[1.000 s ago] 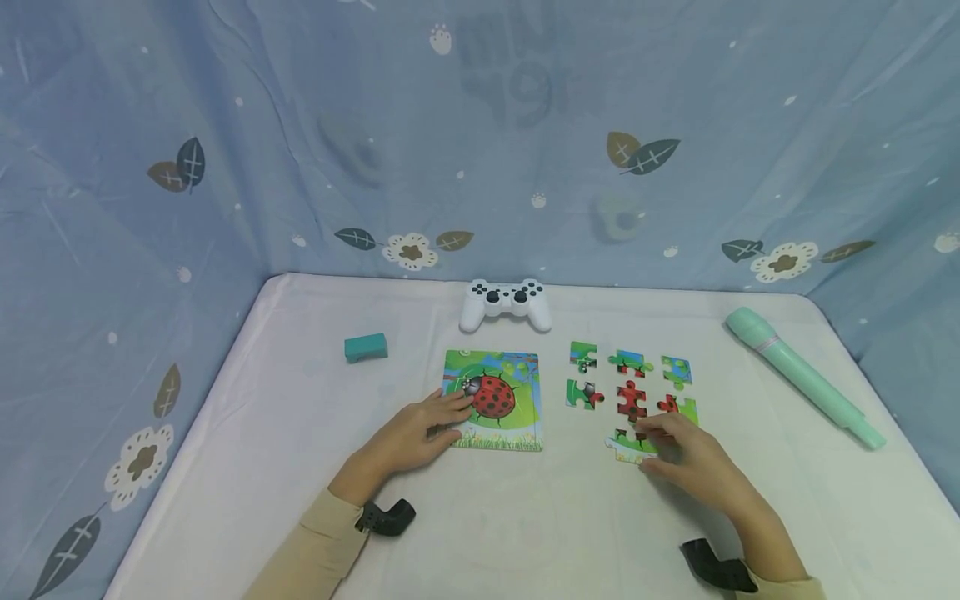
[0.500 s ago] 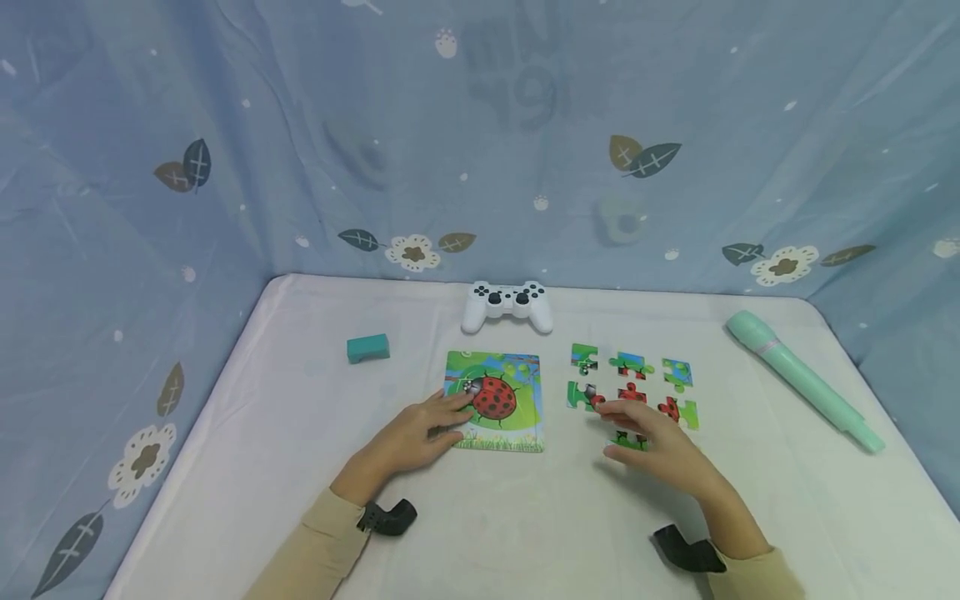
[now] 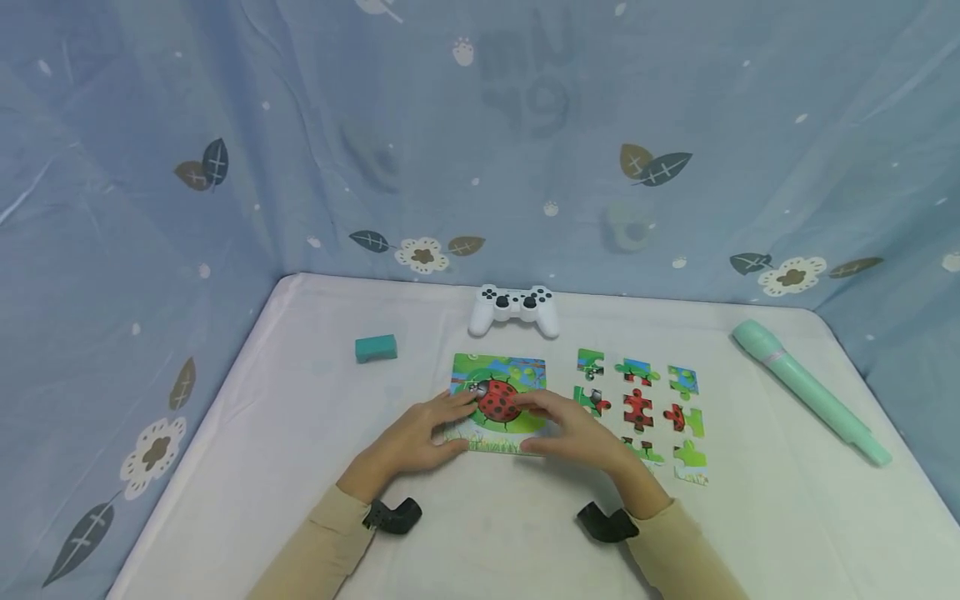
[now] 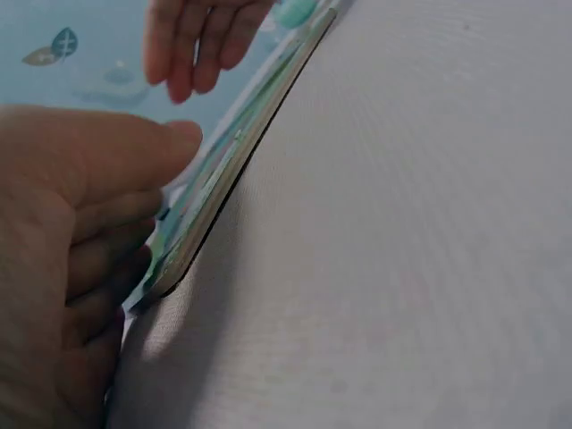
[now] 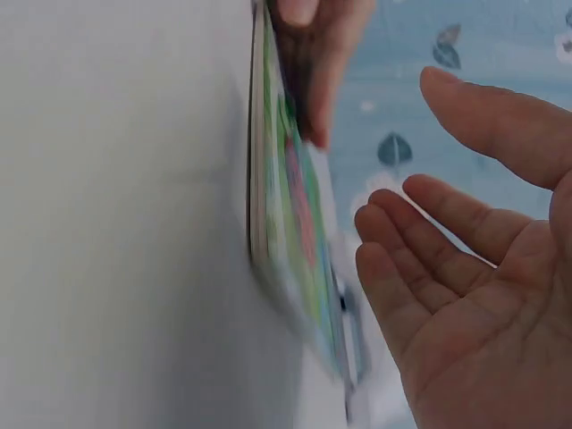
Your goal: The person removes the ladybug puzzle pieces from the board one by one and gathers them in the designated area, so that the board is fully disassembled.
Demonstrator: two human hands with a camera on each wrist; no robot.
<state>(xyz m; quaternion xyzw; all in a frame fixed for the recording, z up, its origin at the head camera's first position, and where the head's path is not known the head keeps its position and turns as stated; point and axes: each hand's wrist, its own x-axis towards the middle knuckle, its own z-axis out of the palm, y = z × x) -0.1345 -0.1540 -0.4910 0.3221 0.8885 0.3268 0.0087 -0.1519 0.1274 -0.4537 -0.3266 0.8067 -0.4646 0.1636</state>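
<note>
A square ladybug puzzle board [image 3: 497, 440] lies on the white table in the head view. My left hand [image 3: 420, 433] rests at its left side, fingertips over the picture and thumb by the front edge. My right hand [image 3: 581, 437] hovers above the board's right part, fingers apart, holding nothing. In the right wrist view that hand [image 5: 483, 277] shows an open palm beside the board [image 5: 304, 223], whose edge looks layered. To the right, loose puzzle pieces, among them a red spotted one [image 3: 637, 410], lie spaced in rows. My right hand partly hides the lower ones.
Behind the board sits a white game controller [image 3: 515, 310]. A teal block [image 3: 376, 348] is at the back left, and a mint-green microphone-shaped object [image 3: 810, 392] lies slanted at the right. A blue patterned cloth [image 3: 525, 167] rises behind the table.
My right hand has moved left from the loose pieces to over the board, uncovering the lower right piece. My left hand stays at the board's left side.
</note>
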